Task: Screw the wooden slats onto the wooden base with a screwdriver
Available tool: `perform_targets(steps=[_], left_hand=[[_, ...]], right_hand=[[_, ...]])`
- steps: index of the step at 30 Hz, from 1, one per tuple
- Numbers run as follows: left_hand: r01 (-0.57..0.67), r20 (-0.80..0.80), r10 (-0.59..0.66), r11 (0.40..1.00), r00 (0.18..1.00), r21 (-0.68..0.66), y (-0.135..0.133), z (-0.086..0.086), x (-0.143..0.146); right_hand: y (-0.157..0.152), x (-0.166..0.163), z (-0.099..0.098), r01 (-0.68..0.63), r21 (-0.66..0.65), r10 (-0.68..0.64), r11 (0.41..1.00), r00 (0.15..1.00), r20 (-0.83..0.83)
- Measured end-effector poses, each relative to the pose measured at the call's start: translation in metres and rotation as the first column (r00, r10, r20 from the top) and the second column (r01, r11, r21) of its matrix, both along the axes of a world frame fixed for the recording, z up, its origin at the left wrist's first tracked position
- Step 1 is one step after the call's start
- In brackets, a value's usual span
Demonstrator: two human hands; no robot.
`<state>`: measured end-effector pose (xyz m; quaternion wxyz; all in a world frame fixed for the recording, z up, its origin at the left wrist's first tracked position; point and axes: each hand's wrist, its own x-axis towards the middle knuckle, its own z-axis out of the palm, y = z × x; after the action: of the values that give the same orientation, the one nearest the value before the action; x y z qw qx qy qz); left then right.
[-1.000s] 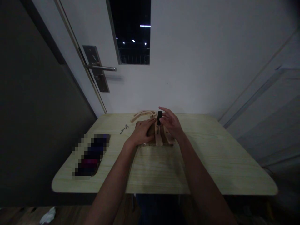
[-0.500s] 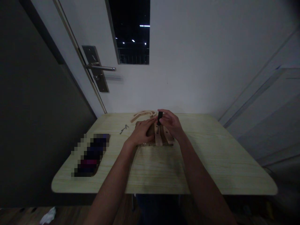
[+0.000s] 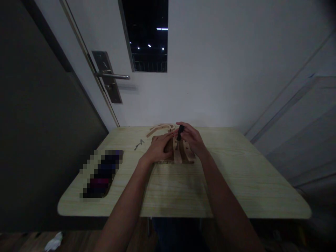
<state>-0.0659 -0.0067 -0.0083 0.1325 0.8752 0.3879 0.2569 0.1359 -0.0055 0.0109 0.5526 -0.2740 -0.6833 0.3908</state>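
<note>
My right hand [image 3: 193, 138] is closed round the black handle of a screwdriver [image 3: 180, 133]. Its shaft points down at a pale wooden strip [image 3: 177, 156], tilted slightly, and the tip is too small to make out clearly. That strip and a second pale strip [image 3: 189, 154] to its right lie across a brown board [image 3: 168, 162]. My left hand [image 3: 158, 148] rests on the board's left part, fingers stretched toward the screwdriver and thumb apart. Behind the hands lie curved pale wooden pieces [image 3: 160, 128].
Several screws [image 3: 139, 144] lie left of the board on the pale wood-grain table [image 3: 252, 182]. A blurred-out flat object [image 3: 103, 175] is at the table's left. Beyond the far edge stands a white door [image 3: 204, 77] with a metal handle [image 3: 112, 75].
The screwdriver's handle has tipped a little to the right, with my right hand shifting slightly round it. My left hand stays where it was.
</note>
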Motion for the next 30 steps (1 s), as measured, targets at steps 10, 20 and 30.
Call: perform_targets(steps=[10, 20, 30], left_hand=[[0.0, -0.003, 0.0, 1.0, 1.0, -0.005, -0.0004, 0.0014, 0.0003], [0.017, 0.019, -0.017, 1.0, 1.0, 0.007, 0.0002, 0.0021, 0.0009], [-0.009, 0.001, 0.009, 1.0, 1.0, -0.023, -0.0006, 0.0021, 0.0013]], right_hand=[[-0.0004, -0.0032, -0.001, 0.199, 0.03, -0.2, 0.98, 0.98, 0.021], [-0.0023, -0.0026, -0.0005, 0.05, -0.026, -0.051, 0.998, 0.998, -0.021], [0.0009, -0.0027, -0.0016, 0.174, 0.006, -0.174, 0.985, 0.985, -0.006]])
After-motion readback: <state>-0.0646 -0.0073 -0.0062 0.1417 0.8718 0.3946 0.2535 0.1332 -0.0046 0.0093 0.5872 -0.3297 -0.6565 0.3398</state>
